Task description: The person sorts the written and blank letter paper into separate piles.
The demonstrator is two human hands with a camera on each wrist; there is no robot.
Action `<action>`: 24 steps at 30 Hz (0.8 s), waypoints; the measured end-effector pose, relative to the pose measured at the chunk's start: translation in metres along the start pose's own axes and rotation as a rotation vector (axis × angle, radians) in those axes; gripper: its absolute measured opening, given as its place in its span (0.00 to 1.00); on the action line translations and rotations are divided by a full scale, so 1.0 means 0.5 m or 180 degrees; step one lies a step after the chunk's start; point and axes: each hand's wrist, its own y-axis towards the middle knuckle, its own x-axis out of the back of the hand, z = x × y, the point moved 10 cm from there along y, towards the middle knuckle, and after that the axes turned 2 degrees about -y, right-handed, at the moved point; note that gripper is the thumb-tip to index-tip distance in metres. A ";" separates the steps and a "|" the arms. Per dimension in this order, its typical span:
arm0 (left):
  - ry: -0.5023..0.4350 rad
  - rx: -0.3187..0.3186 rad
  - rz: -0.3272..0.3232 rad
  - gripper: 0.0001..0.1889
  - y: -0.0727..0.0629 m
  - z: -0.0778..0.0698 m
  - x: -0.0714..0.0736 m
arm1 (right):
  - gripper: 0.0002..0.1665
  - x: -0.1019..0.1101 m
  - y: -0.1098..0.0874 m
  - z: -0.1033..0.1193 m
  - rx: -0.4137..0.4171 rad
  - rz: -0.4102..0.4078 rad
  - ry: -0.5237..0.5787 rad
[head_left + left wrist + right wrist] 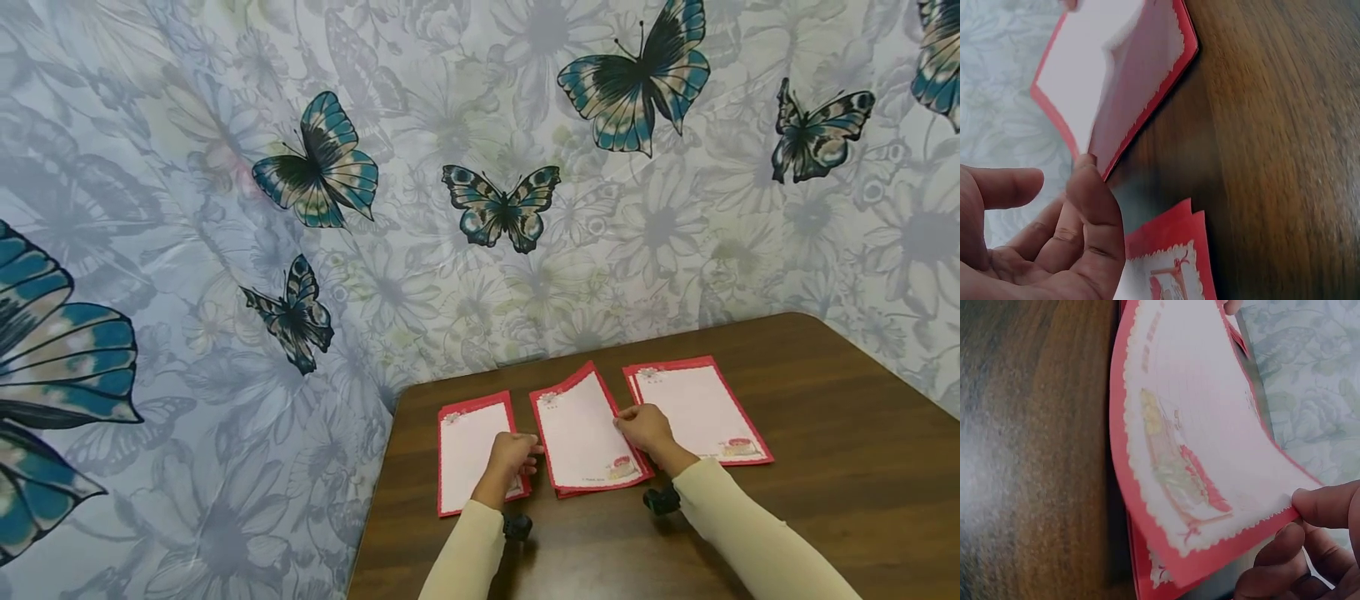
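A red-bordered white sheet of stationery paper (577, 429), with a cake picture in its lower corner, is raised and bent above a middle stack. My right hand (647, 429) pinches its right edge between thumb (1325, 505) and curled fingers. Along the left edge, my left hand (513, 454) touches the paper with a fingertip (1087, 164), its thumb held apart. Under the lifted sheet, more red-bordered paper (1141, 94) shows on the table. My left hand overlaps part of the left stack of sheets (468, 458) in the head view.
A right stack of matching sheets (693, 408) lies beyond my right hand. The brown wooden table (825, 500) meets a butterfly-patterned wall covering (480, 300) at its back. Black wrist cameras hang under both cream sleeves (742, 517).
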 end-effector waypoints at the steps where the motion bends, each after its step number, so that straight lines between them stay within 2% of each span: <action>1: -0.0006 -0.0010 0.0002 0.16 0.002 0.000 -0.002 | 0.17 0.001 0.000 -0.002 -0.0010 0.0000 0.0026; 6: -0.0087 0.0008 0.0046 0.19 0.012 0.003 -0.019 | 0.15 0.009 -0.002 -0.010 -0.0037 -0.0033 0.0182; 9: -0.0068 -0.0019 0.0023 0.16 0.013 0.001 -0.028 | 0.14 0.017 -0.008 -0.010 -0.0011 -0.0064 0.0277; 12: 0.0060 -0.0099 0.0061 0.11 0.011 -0.010 -0.048 | 0.15 0.032 -0.018 -0.016 0.0015 -0.0081 0.0339; 17: 0.0202 -0.0166 0.0272 0.08 0.005 -0.030 -0.093 | 0.15 0.061 -0.031 -0.032 0.0008 -0.0096 0.0428; 24: 0.0194 -0.0155 0.0251 0.08 0.009 -0.042 -0.130 | 0.16 0.105 -0.034 -0.065 -0.0097 -0.0113 0.0588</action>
